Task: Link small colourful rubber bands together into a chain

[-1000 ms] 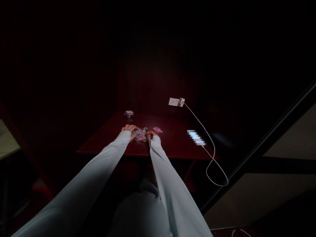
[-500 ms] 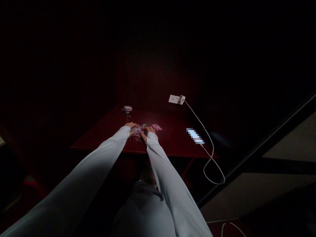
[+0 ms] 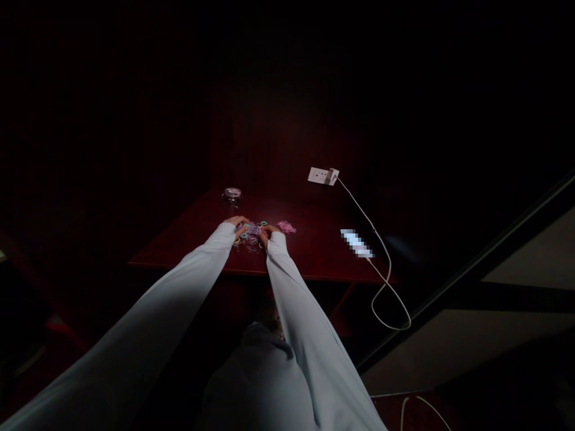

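Observation:
A heap of small coloured rings (image 3: 251, 234), pink, purple and green, lies on a dark red table (image 3: 314, 251). My left hand (image 3: 237, 224) rests at the heap's left edge and my right hand (image 3: 268, 233) at its right edge, both curled over the rings. The scene is very dim and the fingers are too small to read clearly. A separate little pink cluster (image 3: 286, 227) lies just right of my right hand. Both arms wear pale long sleeves.
A small glass jar (image 3: 232, 195) stands at the table's back left. A lit phone (image 3: 356, 243) lies at the right, its white cable (image 3: 381, 281) running to a wall socket with a charger (image 3: 322, 175). A dark diagonal rail crosses the right side.
My hands have drawn closer together over the heap of rings, and the view has shifted a little. Nothing else on the table has moved.

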`<state>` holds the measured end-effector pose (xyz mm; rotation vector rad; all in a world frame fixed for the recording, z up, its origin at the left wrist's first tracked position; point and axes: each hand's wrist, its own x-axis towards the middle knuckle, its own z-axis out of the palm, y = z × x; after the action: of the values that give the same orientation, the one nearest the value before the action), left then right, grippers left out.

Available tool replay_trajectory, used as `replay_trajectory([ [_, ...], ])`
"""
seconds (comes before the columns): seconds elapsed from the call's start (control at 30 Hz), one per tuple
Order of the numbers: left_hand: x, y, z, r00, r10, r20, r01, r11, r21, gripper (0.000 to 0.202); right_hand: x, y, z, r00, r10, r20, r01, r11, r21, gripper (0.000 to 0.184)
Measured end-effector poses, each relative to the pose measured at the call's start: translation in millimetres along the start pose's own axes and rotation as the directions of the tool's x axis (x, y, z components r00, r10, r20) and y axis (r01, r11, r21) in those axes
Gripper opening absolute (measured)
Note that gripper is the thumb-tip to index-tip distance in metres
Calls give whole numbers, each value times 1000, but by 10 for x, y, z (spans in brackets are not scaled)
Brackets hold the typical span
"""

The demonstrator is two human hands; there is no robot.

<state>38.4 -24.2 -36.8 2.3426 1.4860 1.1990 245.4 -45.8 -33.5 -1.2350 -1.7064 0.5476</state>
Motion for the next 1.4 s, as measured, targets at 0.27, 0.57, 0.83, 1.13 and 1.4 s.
replay_trajectory([
  [0.27, -19, 109, -49, 993, -85, -77, 83, 996, -24, 26, 5, 50, 17, 992, 105, -73, -91, 980, 176, 17],
  [0.57, -39, 150, -98, 986, -155, -62, 154, 988, -27, 27, -11, 54, 6, 987, 150, -64, -142, 982, 122, 15],
  [0.83, -53, 188, -107, 988, -151, -18, 152, 977, 149, 28, -6, 49, -16, 990, 132, -44, -131, 991, 19, 11],
  [1.13, -70, 245, -109, 991, -122, -57, 131, 967, 219, 25, -2, -14, -68, 997, 48, -64, -50, 998, -35, 11],
  [1.4, -108, 260, -120, 997, -37, -61, 49, 975, 216, 28, -104, -49, -81, 991, -108, 82, 107, 994, 8, 10],
])
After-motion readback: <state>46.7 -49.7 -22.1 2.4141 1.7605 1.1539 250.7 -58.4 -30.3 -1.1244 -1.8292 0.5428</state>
